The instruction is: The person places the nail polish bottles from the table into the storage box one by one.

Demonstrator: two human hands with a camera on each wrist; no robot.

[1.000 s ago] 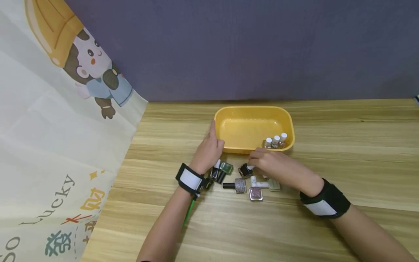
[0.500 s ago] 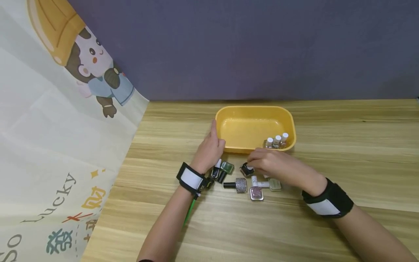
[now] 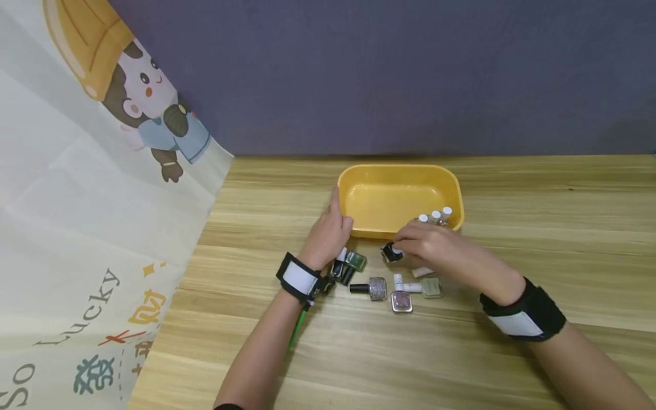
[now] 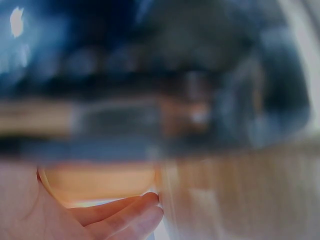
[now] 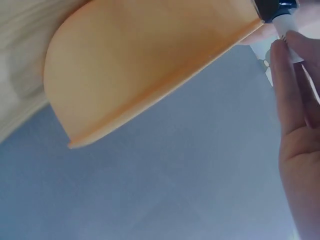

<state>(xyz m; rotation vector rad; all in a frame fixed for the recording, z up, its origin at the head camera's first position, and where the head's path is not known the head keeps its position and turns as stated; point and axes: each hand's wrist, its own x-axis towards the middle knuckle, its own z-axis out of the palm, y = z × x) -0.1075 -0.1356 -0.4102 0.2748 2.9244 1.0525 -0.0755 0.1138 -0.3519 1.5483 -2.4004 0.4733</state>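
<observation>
My right hand (image 3: 435,247) pinches the white cap (image 5: 285,24) of a black nail polish bottle (image 3: 391,253), just in front of the yellow basin (image 3: 381,233). In the right wrist view, thumb and fingertips meet on that cap, with the dark glass (image 5: 269,8) beyond them. My left hand (image 3: 324,240) rests against the basin's left end, its index finger straight along the outer wall and its thumb at the front corner. Fingers (image 4: 125,217) of that hand show by the basin in the left wrist view, whose upper part is blurred and blocked.
Three white-capped bottles (image 3: 435,216) stand in the basin's front right corner. On the wooden table (image 3: 359,353) lie a green bottle (image 3: 356,261), a dark white-capped one (image 3: 337,269), a glittery silver one (image 3: 377,289), a pink one (image 3: 401,302) and a pale one (image 3: 431,287).
My right hand has picked at the black nail polish bottle and shifted it slightly right and toward the basin, uncovering a white cap on the table. The left hand stays at the basin.
</observation>
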